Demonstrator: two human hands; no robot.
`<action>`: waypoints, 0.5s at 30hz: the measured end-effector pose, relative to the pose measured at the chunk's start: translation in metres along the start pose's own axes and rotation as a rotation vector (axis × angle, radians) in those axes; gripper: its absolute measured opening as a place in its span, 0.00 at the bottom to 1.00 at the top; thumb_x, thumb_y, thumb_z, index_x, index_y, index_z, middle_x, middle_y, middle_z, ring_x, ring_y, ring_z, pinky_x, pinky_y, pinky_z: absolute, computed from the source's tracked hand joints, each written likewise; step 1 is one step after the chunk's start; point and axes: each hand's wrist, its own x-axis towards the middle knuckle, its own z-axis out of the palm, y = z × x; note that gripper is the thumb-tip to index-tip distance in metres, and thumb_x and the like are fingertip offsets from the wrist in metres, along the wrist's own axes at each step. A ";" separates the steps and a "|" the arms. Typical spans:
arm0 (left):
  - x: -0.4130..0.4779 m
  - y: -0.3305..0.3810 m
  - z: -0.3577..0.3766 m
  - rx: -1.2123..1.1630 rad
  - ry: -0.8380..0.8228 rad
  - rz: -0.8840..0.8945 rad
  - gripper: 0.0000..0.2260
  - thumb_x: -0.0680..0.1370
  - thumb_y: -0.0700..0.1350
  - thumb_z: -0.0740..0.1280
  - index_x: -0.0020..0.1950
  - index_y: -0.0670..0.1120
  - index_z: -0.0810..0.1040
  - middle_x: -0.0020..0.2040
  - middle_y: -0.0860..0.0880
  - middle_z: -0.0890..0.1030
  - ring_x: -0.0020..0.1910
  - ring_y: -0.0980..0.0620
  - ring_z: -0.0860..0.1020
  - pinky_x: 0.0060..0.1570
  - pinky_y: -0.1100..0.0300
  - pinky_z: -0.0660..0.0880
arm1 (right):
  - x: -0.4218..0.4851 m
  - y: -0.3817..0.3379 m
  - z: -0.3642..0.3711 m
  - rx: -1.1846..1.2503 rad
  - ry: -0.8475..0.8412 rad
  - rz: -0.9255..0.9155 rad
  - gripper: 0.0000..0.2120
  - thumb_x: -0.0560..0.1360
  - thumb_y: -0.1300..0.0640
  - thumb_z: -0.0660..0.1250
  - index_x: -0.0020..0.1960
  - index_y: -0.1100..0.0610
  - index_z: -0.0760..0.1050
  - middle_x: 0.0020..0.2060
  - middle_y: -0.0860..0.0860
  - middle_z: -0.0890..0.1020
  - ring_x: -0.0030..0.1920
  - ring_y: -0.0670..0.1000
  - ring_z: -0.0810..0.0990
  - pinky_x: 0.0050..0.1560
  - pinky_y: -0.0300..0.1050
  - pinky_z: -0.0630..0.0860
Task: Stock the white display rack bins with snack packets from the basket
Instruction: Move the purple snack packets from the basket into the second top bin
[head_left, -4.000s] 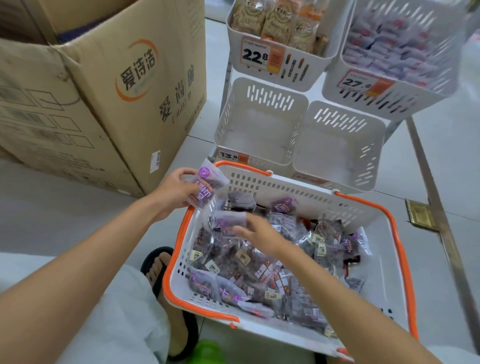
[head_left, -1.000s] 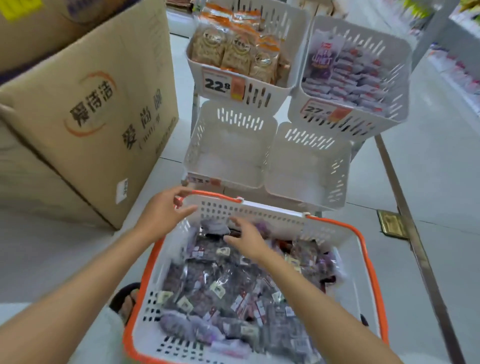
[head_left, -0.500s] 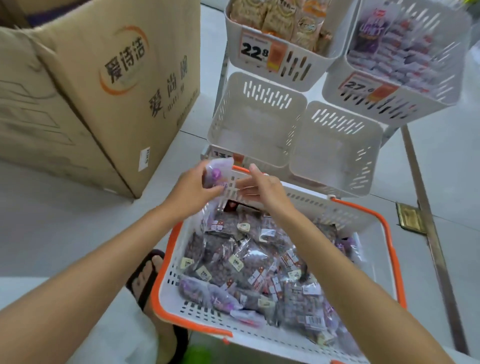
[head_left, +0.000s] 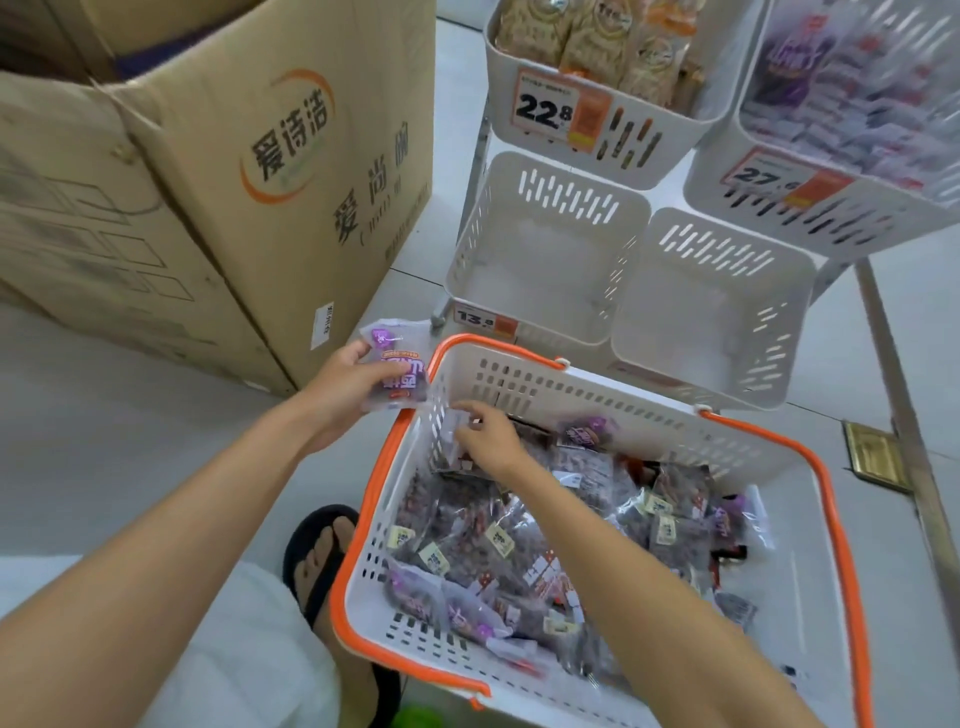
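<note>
A white basket with an orange rim (head_left: 540, 387) stands on the floor, holding several purple and clear snack packets (head_left: 524, 545). My left hand (head_left: 345, 387) grips a small stack of purple packets (head_left: 397, 371) just outside the basket's far left corner. My right hand (head_left: 485, 439) reaches into that corner and pinches a packet lying against the wall. Beyond the basket, the white display rack has two lower bins (head_left: 550, 249) (head_left: 711, 306) with nothing in them.
The rack's upper bins hold tan snack bags (head_left: 592, 36) and purple-white packs (head_left: 852, 98), with price tags in front. A big cardboard box (head_left: 218, 171) stands to the left. My sandalled foot (head_left: 322, 561) is beside the basket. A brass floor plate (head_left: 875, 457) lies at the right.
My right hand has left the stack in my left hand and dropped back into the basket's corner onto another packet. My left hand has shifted slightly left with its packets.
</note>
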 end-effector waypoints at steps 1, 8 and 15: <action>0.002 0.002 0.004 0.025 0.006 0.022 0.12 0.79 0.35 0.66 0.59 0.47 0.76 0.50 0.45 0.84 0.40 0.55 0.85 0.39 0.65 0.80 | -0.008 -0.005 -0.016 0.063 0.009 -0.012 0.21 0.77 0.67 0.63 0.68 0.56 0.72 0.61 0.57 0.77 0.39 0.48 0.77 0.38 0.40 0.75; -0.003 0.023 0.053 0.099 -0.081 0.083 0.14 0.83 0.40 0.61 0.68 0.50 0.69 0.54 0.48 0.82 0.42 0.54 0.84 0.41 0.60 0.82 | -0.069 -0.067 -0.135 0.309 0.084 -0.241 0.07 0.79 0.63 0.65 0.54 0.55 0.80 0.43 0.46 0.84 0.41 0.42 0.81 0.43 0.36 0.75; -0.024 0.043 0.091 -0.086 -0.276 -0.029 0.25 0.78 0.60 0.63 0.70 0.47 0.72 0.62 0.40 0.81 0.57 0.42 0.82 0.53 0.46 0.81 | -0.112 -0.098 -0.157 -0.113 0.486 -0.648 0.10 0.78 0.62 0.68 0.59 0.58 0.81 0.52 0.45 0.83 0.52 0.37 0.80 0.56 0.34 0.77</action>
